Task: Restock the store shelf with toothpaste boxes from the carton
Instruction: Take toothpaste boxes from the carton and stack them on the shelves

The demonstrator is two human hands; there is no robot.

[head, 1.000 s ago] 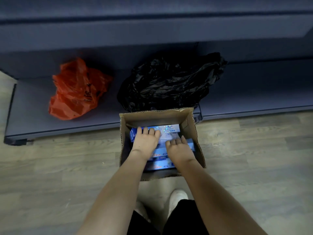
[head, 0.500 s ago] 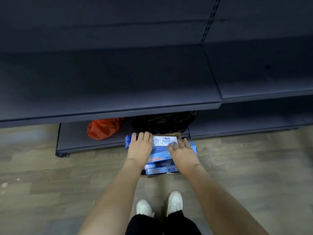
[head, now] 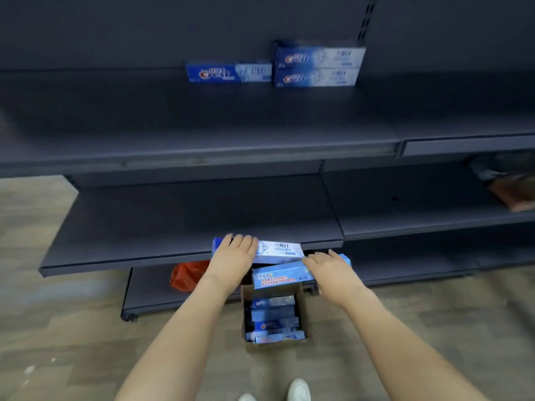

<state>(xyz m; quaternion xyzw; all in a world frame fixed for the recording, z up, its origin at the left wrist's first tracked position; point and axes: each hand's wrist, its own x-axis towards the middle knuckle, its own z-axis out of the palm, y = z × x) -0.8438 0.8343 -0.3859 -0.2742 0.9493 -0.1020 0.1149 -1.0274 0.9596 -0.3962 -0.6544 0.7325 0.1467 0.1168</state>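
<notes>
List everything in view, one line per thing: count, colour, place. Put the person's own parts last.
Shelved toothpaste boxes: three, blue and white, upper shelf; two stacked, one beside them to the left.
Held toothpaste boxes: at least two, blue and white, above the carton.
Carton: one, brown, on the floor, more blue boxes inside.
Bag: one, orange-red, bottom shelf.
Shelves: dark grey, several tiers.
Floor: wood-look, grey-brown.
Shoes: two, white, bottom edge.
Left hand: on the upper held box.
Right hand: on the lower held box.

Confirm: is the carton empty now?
No, the carton on the floor holds more blue toothpaste boxes below the two lifted in the hands.
</notes>
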